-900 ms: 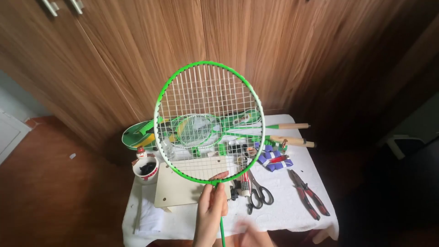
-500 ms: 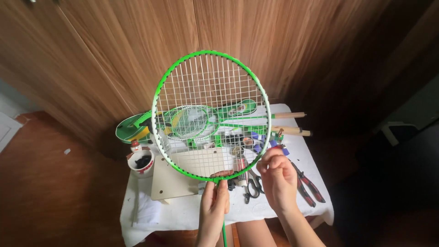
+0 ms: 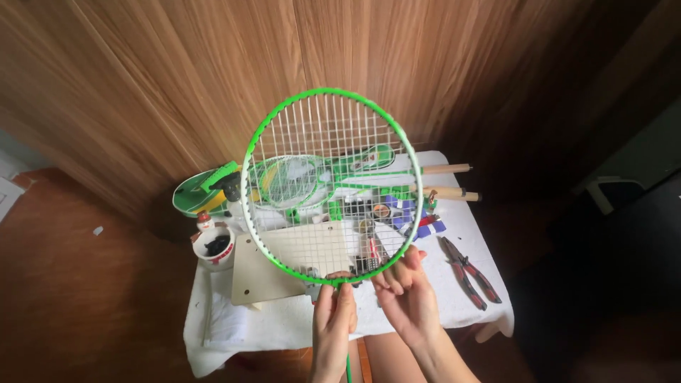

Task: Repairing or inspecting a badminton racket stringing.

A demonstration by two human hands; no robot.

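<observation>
A green badminton racket (image 3: 332, 186) is held upright in front of the camera, its strung head filling the middle of the view over a small table (image 3: 284, 323) draped in white cloth. The left hand (image 3: 333, 323) grips the racket at the throat, just under the bottom of the frame, fingers closed around the thin green shaft, which runs down out of the picture. The right hand (image 3: 406, 298) touches the lower right rim of the frame, its fingers (image 3: 397, 273) bent and pinched against the strings there; whether they hold a loose string end is too fine to make out.

Much of the table is seen only through the string bed. Behind it lie other green rackets (image 3: 312, 177) with wooden handles (image 3: 443, 181) poking out to the right, a pale flat board (image 3: 284, 259), and a jumble of small items near the middle that the strings blur beyond telling. A blue and white bundle (image 3: 418, 216) shows partly past the rim. Clear of the racket, red-handled pliers (image 3: 469, 273) lie on the cloth to the right, and a white cup (image 3: 214, 248) with dark contents stands at the left edge. A green racket cover (image 3: 202, 191) hangs off the far left corner, partly hidden. Wooden panelling (image 3: 177, 78) rises behind; the right side of the room is in deep shadow.
</observation>
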